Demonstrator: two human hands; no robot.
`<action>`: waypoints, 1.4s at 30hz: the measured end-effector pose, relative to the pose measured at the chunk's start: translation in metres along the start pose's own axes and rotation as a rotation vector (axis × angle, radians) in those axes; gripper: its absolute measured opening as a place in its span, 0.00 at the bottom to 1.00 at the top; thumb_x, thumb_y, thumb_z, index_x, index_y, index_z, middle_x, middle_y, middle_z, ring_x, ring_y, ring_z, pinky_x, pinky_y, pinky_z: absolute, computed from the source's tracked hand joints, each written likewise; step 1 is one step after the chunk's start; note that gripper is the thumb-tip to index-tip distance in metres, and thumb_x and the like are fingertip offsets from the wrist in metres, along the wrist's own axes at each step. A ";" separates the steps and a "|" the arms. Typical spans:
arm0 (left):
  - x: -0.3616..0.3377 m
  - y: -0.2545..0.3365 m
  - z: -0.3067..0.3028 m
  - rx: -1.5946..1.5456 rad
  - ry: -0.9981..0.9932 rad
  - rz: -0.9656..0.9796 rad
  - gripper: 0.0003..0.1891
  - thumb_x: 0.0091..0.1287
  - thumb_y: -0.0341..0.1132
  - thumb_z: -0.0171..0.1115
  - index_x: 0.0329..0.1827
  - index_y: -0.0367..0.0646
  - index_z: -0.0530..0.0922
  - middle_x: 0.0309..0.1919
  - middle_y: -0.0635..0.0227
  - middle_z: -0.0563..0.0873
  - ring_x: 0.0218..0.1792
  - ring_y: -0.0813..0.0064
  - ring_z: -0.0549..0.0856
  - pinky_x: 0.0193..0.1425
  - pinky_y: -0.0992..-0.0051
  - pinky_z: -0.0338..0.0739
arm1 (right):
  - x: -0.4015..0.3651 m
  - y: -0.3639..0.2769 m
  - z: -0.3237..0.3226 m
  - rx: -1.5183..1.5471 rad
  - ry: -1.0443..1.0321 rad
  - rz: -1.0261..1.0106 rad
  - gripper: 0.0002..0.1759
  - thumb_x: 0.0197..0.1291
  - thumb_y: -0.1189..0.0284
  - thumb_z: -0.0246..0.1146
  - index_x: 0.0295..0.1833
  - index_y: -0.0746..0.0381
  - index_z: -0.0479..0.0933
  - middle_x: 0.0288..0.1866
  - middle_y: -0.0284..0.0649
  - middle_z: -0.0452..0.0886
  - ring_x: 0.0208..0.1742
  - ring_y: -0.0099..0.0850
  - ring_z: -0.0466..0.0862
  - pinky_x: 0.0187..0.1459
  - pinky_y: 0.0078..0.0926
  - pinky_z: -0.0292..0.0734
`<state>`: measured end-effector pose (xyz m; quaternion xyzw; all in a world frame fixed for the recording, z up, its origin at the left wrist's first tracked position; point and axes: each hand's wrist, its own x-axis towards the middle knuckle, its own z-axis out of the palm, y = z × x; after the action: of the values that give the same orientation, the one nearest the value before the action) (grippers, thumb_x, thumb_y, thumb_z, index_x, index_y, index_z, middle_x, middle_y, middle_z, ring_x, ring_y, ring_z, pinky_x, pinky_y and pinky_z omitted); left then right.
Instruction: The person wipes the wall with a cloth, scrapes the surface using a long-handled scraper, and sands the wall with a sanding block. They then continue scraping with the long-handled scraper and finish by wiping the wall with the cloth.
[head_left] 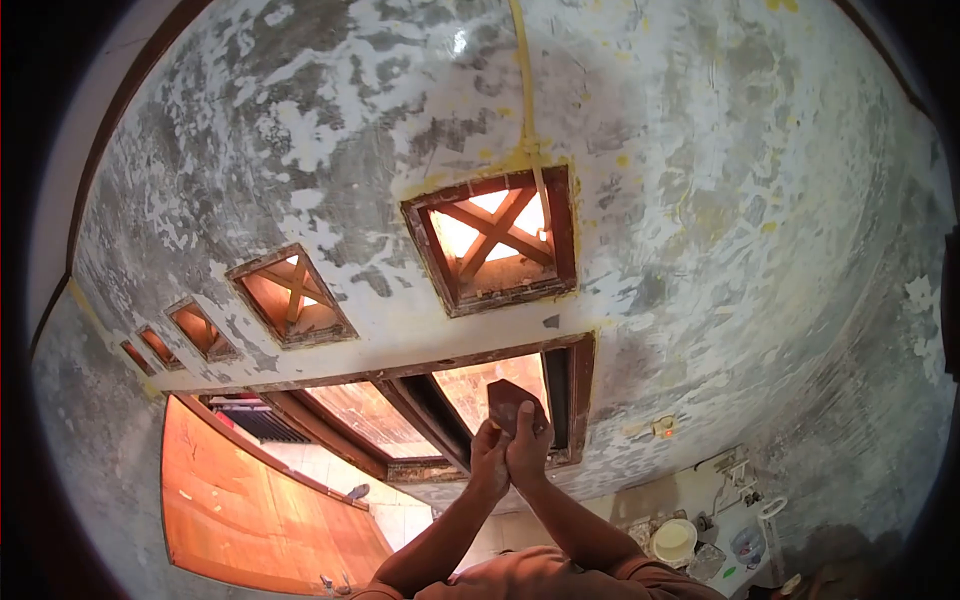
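Observation:
A small dark brown piece of sandpaper (508, 398), with an angled upper edge, is held up in front of the window. My left hand (488, 462) is closed on its lower left edge, fingers bent. My right hand (528, 448) grips its lower right side, with the thumb lying flat over its face. Both wrists are close together, and both forearms reach up from the bottom of the view. Behind the sandpaper is the wooden-framed window (585, 400).
Patchy grey and white wall (680, 220) fills the view. A vent with crossed bars (497, 238) sits above the window, beneath a yellow conduit (523, 80). An orange wooden door (250, 505) stands lower left. Lower right are a pale bucket (674, 541) and a wall socket (664, 428).

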<state>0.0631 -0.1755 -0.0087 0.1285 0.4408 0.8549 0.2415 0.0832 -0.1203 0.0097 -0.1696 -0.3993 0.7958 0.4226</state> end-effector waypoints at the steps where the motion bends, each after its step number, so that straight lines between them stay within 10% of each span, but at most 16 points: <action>1: 0.002 -0.003 -0.006 -0.084 0.092 -0.029 0.07 0.71 0.24 0.51 0.49 0.39 0.74 0.44 0.63 0.83 0.41 0.72 0.84 0.47 0.74 0.81 | 0.005 0.004 -0.002 -0.068 -0.028 0.091 0.21 0.69 0.58 0.57 0.46 0.69 0.76 0.39 0.39 0.82 0.39 0.26 0.80 0.42 0.23 0.76; 6: 0.009 0.009 -0.049 -0.251 0.354 -0.002 0.06 0.72 0.33 0.48 0.48 0.48 0.72 0.34 0.63 0.81 0.34 0.66 0.84 0.39 0.65 0.83 | 0.046 0.000 -0.029 -0.112 -0.250 0.276 0.19 0.66 0.61 0.61 0.44 0.70 0.80 0.38 0.39 0.84 0.39 0.25 0.81 0.43 0.23 0.76; 10: 0.006 0.054 -0.120 -0.165 0.368 0.105 0.16 0.72 0.35 0.48 0.61 0.54 0.74 0.31 0.65 0.80 0.28 0.71 0.82 0.31 0.69 0.81 | 0.109 -0.026 -0.072 -0.298 -0.002 -0.036 0.20 0.69 0.63 0.57 0.50 0.73 0.77 0.47 0.42 0.83 0.46 0.27 0.81 0.49 0.25 0.74; 12: 0.003 0.078 -0.147 -0.215 0.462 0.117 0.16 0.71 0.32 0.47 0.59 0.55 0.75 0.32 0.68 0.81 0.29 0.72 0.82 0.30 0.70 0.81 | 0.136 -0.065 -0.057 -0.210 0.111 -0.591 0.22 0.70 0.67 0.55 0.61 0.72 0.70 0.59 0.47 0.77 0.55 0.34 0.80 0.54 0.34 0.75; 17: 0.000 0.115 -0.183 -0.206 0.524 0.191 0.13 0.71 0.33 0.48 0.55 0.56 0.76 0.36 0.73 0.81 0.30 0.73 0.82 0.28 0.74 0.79 | 0.203 -0.097 -0.019 -1.084 0.579 -1.012 0.25 0.72 0.68 0.47 0.67 0.75 0.63 0.66 0.59 0.68 0.68 0.51 0.68 0.67 0.41 0.60; 18: 0.003 0.121 -0.181 -0.212 0.578 0.180 0.12 0.71 0.33 0.48 0.53 0.55 0.76 0.35 0.72 0.81 0.29 0.74 0.81 0.27 0.75 0.78 | 0.207 -0.069 -0.005 -1.077 0.558 -0.919 0.35 0.72 0.58 0.44 0.73 0.73 0.51 0.78 0.57 0.46 0.77 0.53 0.49 0.69 0.61 0.46; 22: 0.025 0.135 -0.205 -0.179 0.536 0.269 0.09 0.71 0.35 0.49 0.51 0.55 0.74 0.33 0.72 0.81 0.28 0.75 0.80 0.27 0.78 0.76 | 0.134 0.041 0.062 -1.228 0.241 -0.735 0.71 0.45 0.30 0.58 0.74 0.77 0.38 0.76 0.66 0.36 0.76 0.64 0.37 0.70 0.65 0.32; 24: 0.040 0.153 -0.199 -0.176 0.670 0.316 0.09 0.71 0.36 0.49 0.51 0.55 0.74 0.34 0.74 0.80 0.29 0.77 0.80 0.28 0.78 0.77 | 0.113 0.061 0.071 -1.583 0.038 -0.572 0.71 0.49 0.24 0.46 0.72 0.81 0.39 0.74 0.74 0.35 0.76 0.66 0.32 0.70 0.64 0.27; 28: 0.058 0.193 -0.188 0.244 0.552 0.641 0.11 0.65 0.30 0.47 0.47 0.43 0.76 0.40 0.70 0.76 0.39 0.75 0.78 0.39 0.77 0.77 | 0.185 -0.027 0.045 -1.272 0.651 -0.613 0.48 0.68 0.51 0.44 0.74 0.75 0.30 0.78 0.62 0.32 0.78 0.60 0.31 0.71 0.62 0.28; 30: 0.067 0.211 -0.177 0.384 0.485 0.768 0.10 0.61 0.29 0.49 0.40 0.37 0.77 0.40 0.66 0.75 0.40 0.72 0.77 0.44 0.75 0.75 | 0.199 -0.039 0.031 -1.073 0.728 -0.540 0.57 0.61 0.44 0.51 0.74 0.75 0.32 0.78 0.63 0.33 0.78 0.59 0.34 0.71 0.62 0.28; 32: 0.085 0.229 -0.160 0.820 0.096 1.208 0.12 0.57 0.27 0.49 0.41 0.36 0.77 0.42 0.61 0.78 0.43 0.68 0.77 0.49 0.69 0.73 | 0.195 -0.009 0.044 -0.970 0.724 -0.604 0.57 0.61 0.43 0.52 0.74 0.77 0.34 0.77 0.65 0.33 0.78 0.60 0.34 0.71 0.62 0.28; 34: 0.105 0.232 -0.141 0.809 0.183 1.207 0.11 0.52 0.28 0.50 0.37 0.35 0.76 0.38 0.58 0.76 0.41 0.63 0.75 0.48 0.66 0.70 | 0.150 0.061 0.086 -1.167 0.580 -0.906 0.59 0.59 0.39 0.51 0.72 0.80 0.37 0.76 0.69 0.33 0.77 0.61 0.34 0.70 0.64 0.25; 36: 0.122 0.234 -0.129 1.090 0.120 1.455 0.11 0.52 0.29 0.50 0.36 0.35 0.76 0.35 0.58 0.75 0.39 0.62 0.75 0.45 0.66 0.71 | 0.084 0.106 0.110 -1.187 -0.004 -0.639 0.63 0.56 0.36 0.52 0.71 0.82 0.38 0.75 0.71 0.32 0.77 0.61 0.33 0.69 0.65 0.23; 39: 0.148 0.225 -0.130 1.151 0.045 1.562 0.12 0.53 0.31 0.47 0.37 0.39 0.76 0.34 0.58 0.74 0.34 0.62 0.75 0.37 0.64 0.70 | 0.133 0.077 0.088 -1.201 0.273 -0.828 0.64 0.55 0.33 0.48 0.73 0.79 0.35 0.76 0.67 0.33 0.78 0.59 0.33 0.70 0.64 0.22; 42: 0.158 0.221 -0.141 1.168 -0.042 1.647 0.13 0.53 0.31 0.45 0.39 0.43 0.75 0.33 0.60 0.74 0.30 0.64 0.74 0.32 0.63 0.68 | 0.195 -0.033 0.058 -0.976 0.730 -0.702 0.48 0.66 0.51 0.49 0.74 0.75 0.37 0.78 0.60 0.38 0.79 0.55 0.38 0.73 0.58 0.29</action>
<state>-0.1990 -0.2996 0.0912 0.5061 0.5602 0.4035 -0.5170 -0.0487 0.0192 0.0844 -0.4574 -0.5745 0.2344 0.6371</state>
